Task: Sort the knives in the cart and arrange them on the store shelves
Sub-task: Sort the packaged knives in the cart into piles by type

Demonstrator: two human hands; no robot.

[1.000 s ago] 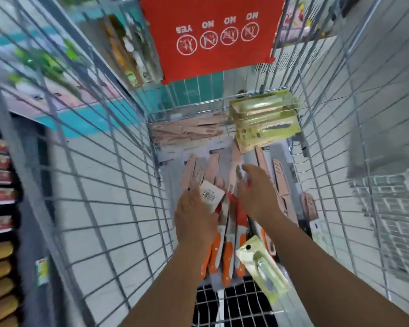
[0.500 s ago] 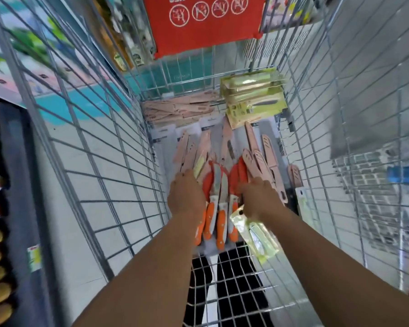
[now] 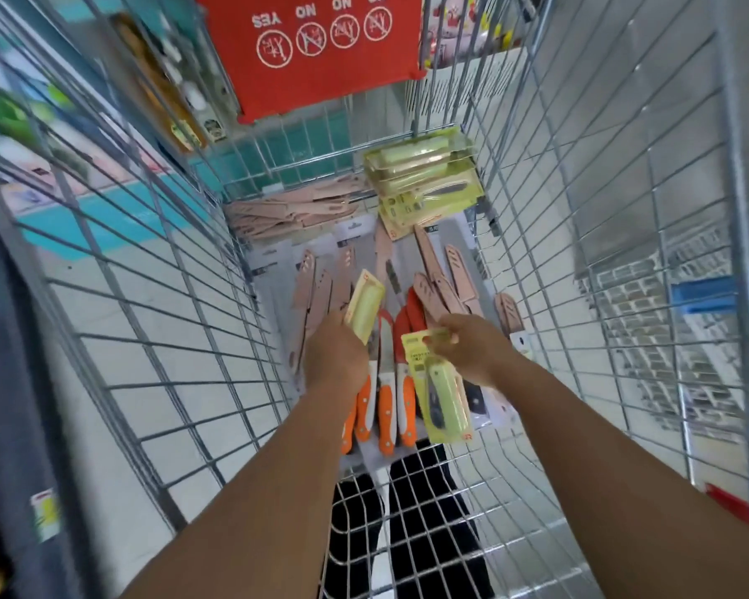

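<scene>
Knives fill the floor of the wire cart (image 3: 156,296), and both of the person's arms reach down into it from the near end. Along the left wall lie pale pink sheathed knives (image 3: 308,291), more of them heaped across the far end. The left hand (image 3: 334,356) is curled round a slim yellow-green packet (image 3: 365,305), gripping its lower end so that the rest sticks up and away, tilted toward the far side of the cart; the fingers themselves are hidden behind the back of the hand. Just under and beside that hand sits a row of orange-handled knives (image 3: 385,408) with red and white blade covers, handles pointing toward the near end. To their right, the right hand (image 3: 472,352) pinches the top edge of a yellow-green carded knife (image 3: 444,393) between thumb and fingers, the card hanging down below the grip and overlapping the orange-handled row. Further right, more pink sheaths fan out against the right wall. At the far right corner stands a stack of yellow-green packaged knives (image 3: 420,179), leaning on the cart's end. A red sign (image 3: 316,49) hangs above that end.
</scene>
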